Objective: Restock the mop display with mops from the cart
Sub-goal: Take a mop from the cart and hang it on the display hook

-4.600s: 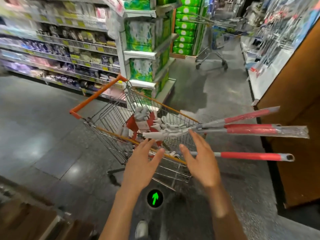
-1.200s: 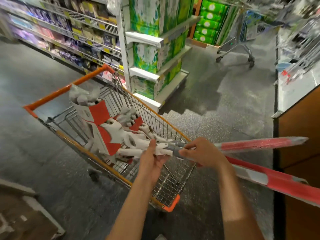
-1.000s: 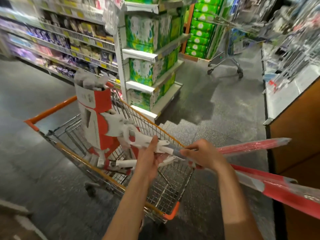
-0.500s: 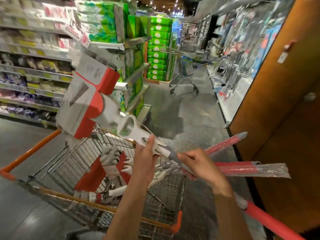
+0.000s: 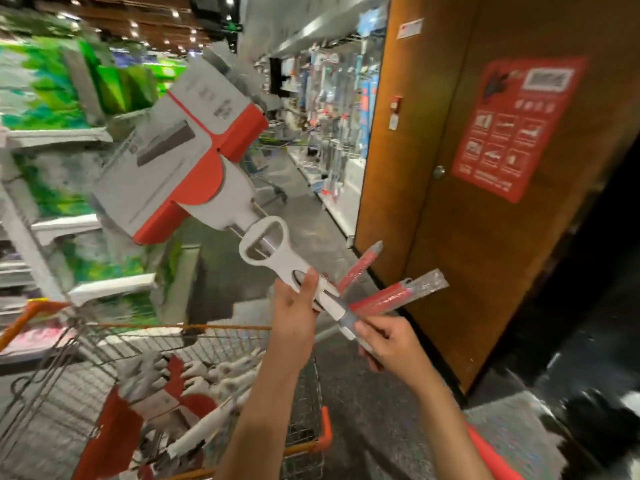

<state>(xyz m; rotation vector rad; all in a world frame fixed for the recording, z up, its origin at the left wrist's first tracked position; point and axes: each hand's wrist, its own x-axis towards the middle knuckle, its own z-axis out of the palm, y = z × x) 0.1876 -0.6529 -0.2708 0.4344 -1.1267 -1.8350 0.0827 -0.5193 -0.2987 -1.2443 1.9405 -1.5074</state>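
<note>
In the head view, a squeeze mop (image 5: 221, 188) is held lifted clear above the shopping cart (image 5: 304, 403), tilted with its grey-and-red cardboard-sleeved head (image 5: 180, 147) up and to the left and its shaft running down to the right. The white wringer handle (image 5: 270, 251) is gripped by the left hand (image 5: 298, 313), thumb laid along it, while the shaft just below is grasped by the right hand (image 5: 384, 341), fingers curled round it. The two hands sit close together on the mop, the right one lower and nearer the camera. More mops (image 5: 194, 382) are seen lying in the cart basket, their red-wrapped handle ends (image 5: 388, 296) jutting out past the cart's right edge towards a wooden door (image 5: 485, 237), to which they come near. A red notice (image 5: 512, 126) is fixed to that door. Open aisle floor (image 5: 311, 230) is seen ahead between the door side and the shelving on the left, where green packs (image 5: 52, 98) are stacked, blurred. A hanging display of cleaning tools (image 5: 332, 109) is visible further along the right side of the aisle, beyond the door. The raised mop head is seen in front of the left shelving; whether it touches it cannot be told.
</note>
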